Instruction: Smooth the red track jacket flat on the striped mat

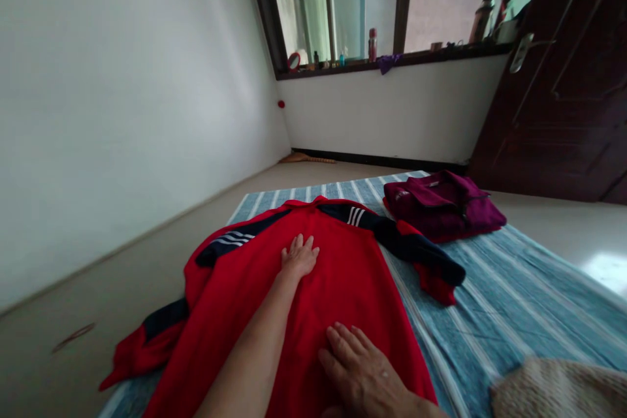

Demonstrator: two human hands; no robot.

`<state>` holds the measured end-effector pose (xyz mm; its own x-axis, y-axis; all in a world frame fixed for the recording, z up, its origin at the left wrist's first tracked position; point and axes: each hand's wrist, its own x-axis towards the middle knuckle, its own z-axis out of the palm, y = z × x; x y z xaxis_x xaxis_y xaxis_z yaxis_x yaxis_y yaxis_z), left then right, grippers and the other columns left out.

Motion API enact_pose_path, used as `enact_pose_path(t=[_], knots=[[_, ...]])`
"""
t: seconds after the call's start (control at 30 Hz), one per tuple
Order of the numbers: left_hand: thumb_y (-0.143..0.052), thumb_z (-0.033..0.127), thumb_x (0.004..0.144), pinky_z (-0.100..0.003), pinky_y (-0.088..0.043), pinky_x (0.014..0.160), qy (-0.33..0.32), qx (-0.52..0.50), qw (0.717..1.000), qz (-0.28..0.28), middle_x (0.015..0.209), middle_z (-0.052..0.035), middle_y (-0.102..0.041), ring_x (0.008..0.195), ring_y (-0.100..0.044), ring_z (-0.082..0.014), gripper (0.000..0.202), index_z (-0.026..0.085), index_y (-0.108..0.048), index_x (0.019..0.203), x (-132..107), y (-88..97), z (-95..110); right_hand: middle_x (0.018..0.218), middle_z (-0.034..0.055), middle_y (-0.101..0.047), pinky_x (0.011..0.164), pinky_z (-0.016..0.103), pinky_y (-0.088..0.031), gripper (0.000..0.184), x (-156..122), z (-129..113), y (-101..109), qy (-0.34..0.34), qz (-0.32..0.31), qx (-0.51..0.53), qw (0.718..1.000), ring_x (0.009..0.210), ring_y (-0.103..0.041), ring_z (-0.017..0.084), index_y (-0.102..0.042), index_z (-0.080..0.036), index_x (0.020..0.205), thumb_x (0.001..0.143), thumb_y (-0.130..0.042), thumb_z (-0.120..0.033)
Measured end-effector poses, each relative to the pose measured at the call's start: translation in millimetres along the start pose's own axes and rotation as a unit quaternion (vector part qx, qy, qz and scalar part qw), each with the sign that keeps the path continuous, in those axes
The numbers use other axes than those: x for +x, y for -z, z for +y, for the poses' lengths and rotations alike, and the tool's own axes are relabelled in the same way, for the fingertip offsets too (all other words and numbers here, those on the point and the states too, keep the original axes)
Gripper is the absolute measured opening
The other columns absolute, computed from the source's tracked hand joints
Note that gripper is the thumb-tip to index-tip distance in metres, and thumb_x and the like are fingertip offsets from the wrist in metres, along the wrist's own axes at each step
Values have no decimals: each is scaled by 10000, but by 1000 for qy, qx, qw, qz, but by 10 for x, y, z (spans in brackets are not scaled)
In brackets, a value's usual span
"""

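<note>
A red jacket (337, 274) with navy shoulder panels and white stripes lies spread out, its collar at the far end and its sleeves out to both sides. On its upper middle rests my left hand (300, 256), fingers spread and flat on the cloth. Closer to me, my right hand (365, 366) lies palm down on the lower right part of the jacket, fingers stretched out. Neither hand holds anything. The left sleeve hangs past the edge of the blue striped sheet (490, 294). The jacket's lower hem is out of view.
Folded maroon clothing (445, 206) sits at the far right of the sheet. A beige fuzzy cloth (558, 388) is at bottom right. Beyond are a white wall (122, 78), a windowsill with bottles, and a dark door (563, 98). A thin reddish loop (73, 337) lies on the floor.
</note>
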<state>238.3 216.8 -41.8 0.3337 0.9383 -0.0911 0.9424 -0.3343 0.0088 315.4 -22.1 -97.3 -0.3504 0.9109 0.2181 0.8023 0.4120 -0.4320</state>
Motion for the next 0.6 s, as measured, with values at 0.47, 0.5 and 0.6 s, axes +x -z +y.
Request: enact_pose_path(t=[0.47,0.5,0.6], knots=[[-252,423,947,-521,-249,1085,-3,19,999,26,1533,-136,-250,1409,-222,-269,538,217,-350,1434,56,-114,-35,1220,89,-619,878,399,-538,289,18,-358,-309,124,154,-163,967,1109,-592,247,-583,-193,1117,978,-410,-378],[-256,437,945,-520,-256,1082,-5,19,1000,21,1532,-131,-254,1407,-227,-268,539,227,-352,1432,67,-108,-44,1208,88,-626,864,381,-544,288,51,-392,-356,141,173,-168,960,1099,-599,238,-587,-194,1104,983,-397,-375],[-264,468,942,-515,-259,1083,-9,17,1000,11,1534,-121,-253,1407,-228,-263,548,242,-347,1434,74,-96,-62,1155,91,-655,804,344,-566,282,115,-510,-557,182,201,-184,945,1060,-622,230,-598,-184,1077,985,-387,-347]])
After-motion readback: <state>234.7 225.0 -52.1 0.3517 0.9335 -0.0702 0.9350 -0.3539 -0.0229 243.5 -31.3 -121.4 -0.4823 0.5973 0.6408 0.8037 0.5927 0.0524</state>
